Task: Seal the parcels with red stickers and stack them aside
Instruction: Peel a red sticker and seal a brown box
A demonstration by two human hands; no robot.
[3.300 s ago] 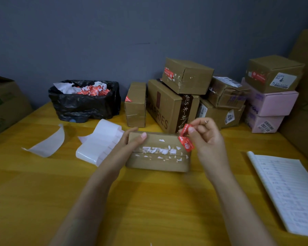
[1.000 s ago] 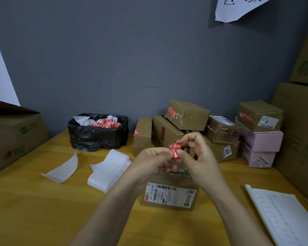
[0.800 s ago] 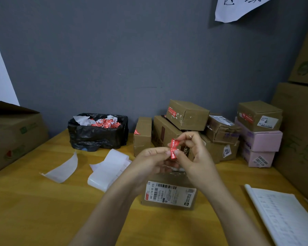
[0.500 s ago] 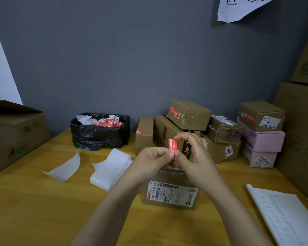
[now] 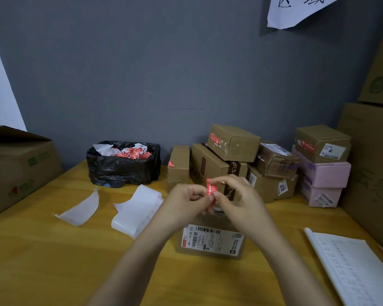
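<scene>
Pinching the red sticker (image 5: 211, 191) upright between fingertips of left hand (image 5: 185, 203) and right hand (image 5: 242, 202), both curled on it. Directly beneath, equally close to either hand, find the parcel (image 5: 210, 241), long axis left to right, label toward the near edge. Set on a wooden counter (image 5: 53, 261); sealed boxes (image 5: 237, 142) piled at its far edge against a grey wall (image 5: 142, 74).

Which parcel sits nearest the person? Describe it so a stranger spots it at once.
On the wooden table, just below the red sticker, stands a brown parcel. Unlike the parcels piled by the wall, it stands alone and shows a white barcode label.
</scene>
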